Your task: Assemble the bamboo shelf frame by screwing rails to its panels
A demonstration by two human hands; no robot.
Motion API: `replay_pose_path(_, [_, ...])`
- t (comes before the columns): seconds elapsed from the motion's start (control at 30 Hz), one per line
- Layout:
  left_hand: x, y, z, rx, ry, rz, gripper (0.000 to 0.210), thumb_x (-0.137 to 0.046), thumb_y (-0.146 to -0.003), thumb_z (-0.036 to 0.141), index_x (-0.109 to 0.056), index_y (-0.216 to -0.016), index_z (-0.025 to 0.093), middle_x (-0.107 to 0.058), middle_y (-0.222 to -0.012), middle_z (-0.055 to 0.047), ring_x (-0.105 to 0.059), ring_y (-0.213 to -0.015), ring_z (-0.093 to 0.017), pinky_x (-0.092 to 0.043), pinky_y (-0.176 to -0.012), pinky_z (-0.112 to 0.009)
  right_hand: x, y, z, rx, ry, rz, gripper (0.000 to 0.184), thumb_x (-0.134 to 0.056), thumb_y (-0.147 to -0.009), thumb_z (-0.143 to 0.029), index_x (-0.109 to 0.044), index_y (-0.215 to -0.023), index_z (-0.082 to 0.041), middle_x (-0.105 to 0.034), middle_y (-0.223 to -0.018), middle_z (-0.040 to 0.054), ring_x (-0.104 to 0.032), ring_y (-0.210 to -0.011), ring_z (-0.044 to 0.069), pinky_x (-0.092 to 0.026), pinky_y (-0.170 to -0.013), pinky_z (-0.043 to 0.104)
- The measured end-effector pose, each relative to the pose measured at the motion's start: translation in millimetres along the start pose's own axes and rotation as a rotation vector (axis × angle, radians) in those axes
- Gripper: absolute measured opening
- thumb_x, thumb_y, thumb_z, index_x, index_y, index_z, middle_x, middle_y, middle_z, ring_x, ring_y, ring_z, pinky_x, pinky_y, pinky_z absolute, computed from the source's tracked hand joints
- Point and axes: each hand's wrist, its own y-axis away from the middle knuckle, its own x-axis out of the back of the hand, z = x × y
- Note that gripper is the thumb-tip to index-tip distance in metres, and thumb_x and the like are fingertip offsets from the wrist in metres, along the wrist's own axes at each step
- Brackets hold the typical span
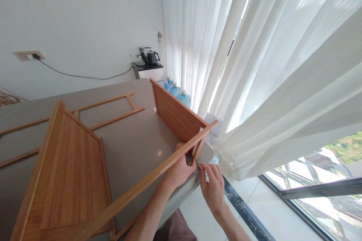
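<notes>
A partly joined wooden shelf frame stands on the grey-topped table, with a long wooden rail slanting across the front. My left hand reaches under this rail and grips the frame's lower corner beside the right wooden panel; some of its fingers are hidden. At that corner my right hand pinches a thin metal piece between thumb and forefinger. Whether it is a screw or a key is too small to tell. Another wooden panel rises at the left end of the frame.
A separate ladder-like wooden frame lies flat on the table behind. Beyond the far edge, a black kettle stands on a small cabinet, near blue water bottles. White curtains hang close on the right.
</notes>
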Motion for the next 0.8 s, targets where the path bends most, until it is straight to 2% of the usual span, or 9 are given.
replay_pose_path(0.2, [1.3, 0.1, 3.6, -0.008, 0.020, -0.002, 0.039, -0.066, -0.073, 0.015, -0.047, -0.106, 0.022, -0.055, -0.107, -0.005, -0.059, -0.099, -0.020, -0.050, -0.091, -0.038, -0.2, 2.9, 12.5, 0.063, 0.009, -0.020, 0.021, -0.054, -0.097, -0.017, -0.066, -0.113, -0.024, -0.069, -0.094, 0.0049, -0.060, -0.084, 0.019, -0.049, -0.082, 0.038])
replay_pose_path(0.33, [0.4, -0.2, 2.2, -0.010, 0.003, 0.002, 0.040, -0.067, -0.072, 0.015, -0.048, -0.106, 0.022, -0.055, -0.107, -0.005, -0.059, -0.100, -0.021, -0.050, -0.092, -0.038, -1.8, 4.5, 16.5, 0.044, -0.012, -0.013, 0.021, -0.054, -0.097, -0.020, -0.067, -0.111, -0.026, -0.069, -0.094, 0.0048, -0.060, -0.087, 0.019, -0.048, -0.083, 0.038])
replay_pose_path(0.5, [-1.8, 0.0, -2.2, -0.019, -0.022, 0.003, 0.038, -0.066, -0.072, 0.015, -0.048, -0.105, 0.022, -0.056, -0.106, -0.004, -0.060, -0.099, -0.021, -0.051, -0.091, -0.038, -1.7, -1.8, 2.0, -0.119, -0.061, 0.010, 0.016, -0.051, -0.099, -0.029, -0.065, -0.098, -0.022, -0.062, -0.088, 0.0061, -0.056, -0.083, 0.020, -0.047, -0.079, 0.036])
replay_pose_path(0.63, [-0.5, 0.0, -0.3, -0.003, -0.032, -0.008, 0.038, -0.066, -0.072, 0.017, -0.047, -0.105, 0.022, -0.055, -0.105, -0.004, -0.060, -0.099, -0.021, -0.051, -0.090, -0.038, 4.0, -14.0, -10.0, -0.309, -0.093, -0.047, 0.032, -0.047, -0.100, -0.042, -0.059, -0.080, -0.021, -0.059, -0.075, 0.0034, -0.054, -0.073, 0.019, -0.046, -0.067, 0.031])
replay_pose_path(0.8, [1.3, -0.1, 2.2, -0.008, -0.027, -0.005, 0.037, -0.065, -0.072, 0.016, -0.046, -0.103, 0.022, -0.055, -0.105, -0.004, -0.061, -0.099, -0.021, -0.051, -0.090, -0.037, 11.2, -27.7, -10.3, -0.487, -0.138, -0.157, 0.046, -0.047, -0.095, -0.059, -0.057, -0.071, -0.021, -0.056, -0.063, 0.0003, -0.053, -0.058, 0.017, -0.040, -0.055, 0.027])
